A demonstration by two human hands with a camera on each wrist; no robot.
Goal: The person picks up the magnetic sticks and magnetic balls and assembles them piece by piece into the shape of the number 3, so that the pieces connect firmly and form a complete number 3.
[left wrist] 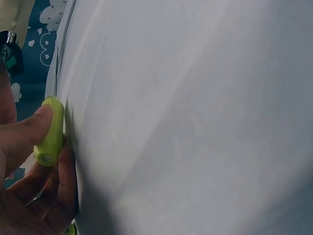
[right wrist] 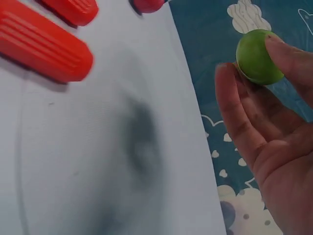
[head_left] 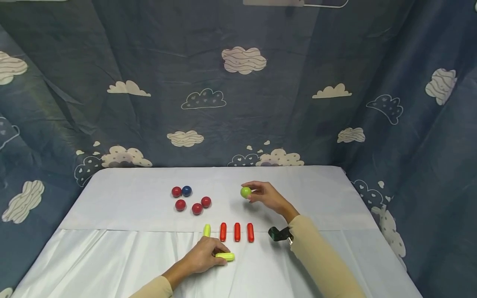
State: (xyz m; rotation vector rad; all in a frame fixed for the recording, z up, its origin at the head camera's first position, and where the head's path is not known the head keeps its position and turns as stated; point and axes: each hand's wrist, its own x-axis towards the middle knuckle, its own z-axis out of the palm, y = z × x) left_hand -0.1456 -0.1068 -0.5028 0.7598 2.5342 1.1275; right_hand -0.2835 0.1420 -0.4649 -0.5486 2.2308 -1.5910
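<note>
My right hand [head_left: 266, 195] pinches a small green ball [head_left: 245, 192] between thumb and fingers. In the right wrist view the green ball [right wrist: 259, 57] is held above the table. Near the front, my left hand [head_left: 204, 253] grips a yellow-green ribbed stick [head_left: 225, 256] lying crosswise. The left wrist view shows the thumb over that stick [left wrist: 50, 131]. Just beyond the left hand, a second yellow-green stick [head_left: 206, 230] stands beside three red sticks [head_left: 222, 232] in a row. Red balls [head_left: 197, 208] and one blue ball [head_left: 186, 191] rest at the back left.
A white cloth covers the table [head_left: 320, 182], with a seam running across it. A dark cloud-print curtain [head_left: 208, 74] hangs behind and at the sides. A dark wrist device [head_left: 279, 234] sits at the right sleeve, near the rightmost red stick.
</note>
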